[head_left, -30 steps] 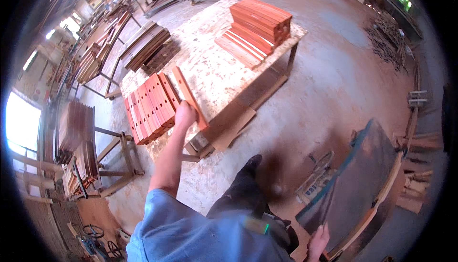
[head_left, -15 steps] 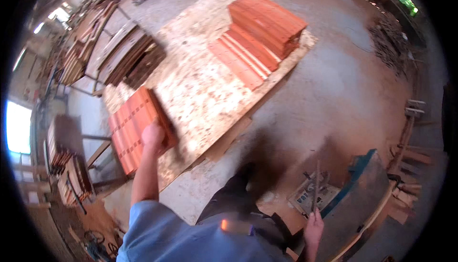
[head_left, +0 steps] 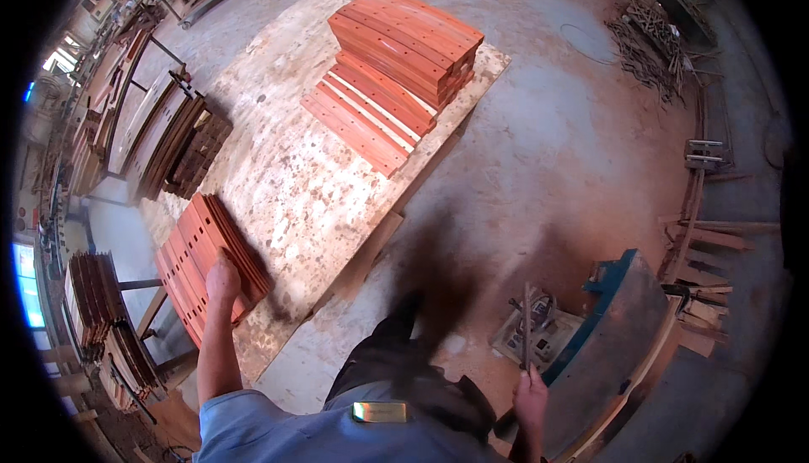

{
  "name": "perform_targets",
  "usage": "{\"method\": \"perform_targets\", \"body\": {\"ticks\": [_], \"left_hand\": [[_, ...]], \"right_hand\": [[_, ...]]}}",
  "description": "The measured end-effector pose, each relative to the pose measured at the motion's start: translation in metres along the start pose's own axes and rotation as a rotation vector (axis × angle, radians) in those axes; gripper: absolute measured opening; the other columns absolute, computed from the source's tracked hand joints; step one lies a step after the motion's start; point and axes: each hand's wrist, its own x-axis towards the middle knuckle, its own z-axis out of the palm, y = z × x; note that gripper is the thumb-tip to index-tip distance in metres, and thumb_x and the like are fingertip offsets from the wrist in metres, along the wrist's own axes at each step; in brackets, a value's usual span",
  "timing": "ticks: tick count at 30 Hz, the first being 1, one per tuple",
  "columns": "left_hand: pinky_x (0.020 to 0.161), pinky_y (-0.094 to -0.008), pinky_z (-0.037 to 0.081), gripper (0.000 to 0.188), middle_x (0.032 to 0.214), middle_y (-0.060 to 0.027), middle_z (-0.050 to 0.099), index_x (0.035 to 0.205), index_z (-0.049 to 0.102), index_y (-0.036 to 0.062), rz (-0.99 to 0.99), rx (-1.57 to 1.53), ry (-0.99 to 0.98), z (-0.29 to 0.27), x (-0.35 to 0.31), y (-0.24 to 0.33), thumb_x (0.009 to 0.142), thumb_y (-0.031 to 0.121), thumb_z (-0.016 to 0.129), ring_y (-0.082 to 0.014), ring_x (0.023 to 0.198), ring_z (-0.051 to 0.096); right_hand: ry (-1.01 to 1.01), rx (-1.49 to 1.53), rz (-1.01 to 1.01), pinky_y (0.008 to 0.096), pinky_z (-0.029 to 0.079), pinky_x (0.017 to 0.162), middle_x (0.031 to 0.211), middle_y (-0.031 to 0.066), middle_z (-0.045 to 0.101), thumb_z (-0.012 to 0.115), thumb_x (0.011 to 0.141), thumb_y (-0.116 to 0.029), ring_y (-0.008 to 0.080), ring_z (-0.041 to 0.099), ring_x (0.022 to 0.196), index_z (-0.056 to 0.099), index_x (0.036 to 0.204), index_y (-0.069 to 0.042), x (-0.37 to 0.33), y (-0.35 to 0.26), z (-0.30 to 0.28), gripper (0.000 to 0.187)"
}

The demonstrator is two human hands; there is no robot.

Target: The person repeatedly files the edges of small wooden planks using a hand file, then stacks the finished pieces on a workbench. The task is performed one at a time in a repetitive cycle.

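Observation:
On the left end of a wooden platform [head_left: 282,160], red-brown wooden slats [head_left: 187,248] with dark holes lie side by side in a low stack. My left hand [head_left: 223,279] is closed at the right-hand slat of this stack, its fingertips partly hidden. At the lower right, my right hand [head_left: 531,396] grips a long, thin, dark bar-like tool [head_left: 527,320], which points up and away from me. Farther off on the platform, more red-brown slats [head_left: 404,37] form a taller pile, with a lower row [head_left: 358,122] in front showing pale strips between the pieces.
Right of me stands a grey bench-like surface [head_left: 619,362] with a teal edge, beside a light tray [head_left: 539,337] of small items on the floor. Dark boards [head_left: 164,139] are stacked at the left, with more boards [head_left: 97,299] nearer. Scrap wood [head_left: 704,320] lies far right.
The view has shifted, so the platform and slats now sit farther left in the picture. My left hand stays at the near stack; my right hand still holds the thin tool.

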Motion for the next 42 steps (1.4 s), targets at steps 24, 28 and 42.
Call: {"method": "perform_targets", "body": {"ticks": [24, 28, 42], "left_hand": [[0.076, -0.0497, 0.056, 0.038, 0.098, -0.0209, 0.072, 0.126, 0.055, 0.0021, 0.046, 0.418, -0.152, -0.023, 0.02, 0.012, 0.095, 0.021, 0.046, -0.037, 0.09, 0.071], [0.082, -0.0519, 0.054, 0.036, 0.1, -0.0244, 0.07, 0.124, 0.058, 0.0034, 0.124, 0.138, 0.054, -0.048, 0.043, 0.101, 0.095, 0.021, 0.045, -0.041, 0.094, 0.068], [0.091, -0.043, 0.05, 0.036, 0.113, -0.0116, 0.057, 0.122, 0.057, 0.0108, 1.019, 0.119, 0.417, -0.038, 0.146, 0.449, 0.086, 0.015, 0.057, -0.03, 0.112, 0.057]], "right_hand": [[-0.005, -0.244, -0.381, 0.0289, 0.044, 0.052, 0.065, 0.0026, 0.053, 0.052, 0.098, -0.02, 0.0102, 0.052, 0.056, 0.057, 0.132, 0.001, 0.02, 0.049, -0.004, 0.04], [0.035, -0.224, -0.357, 0.0288, 0.044, 0.053, 0.065, 0.0028, 0.054, 0.052, 0.098, -0.018, 0.011, 0.052, 0.057, 0.057, 0.132, 0.001, 0.021, 0.045, 0.004, 0.04], [0.161, -0.054, 0.132, 0.0373, 0.05, 0.068, 0.082, 0.0138, 0.062, 0.047, 0.098, -0.021, 0.0233, 0.061, 0.072, 0.06, 0.127, -0.003, -0.039, 0.01, -0.017, 0.036]]}}
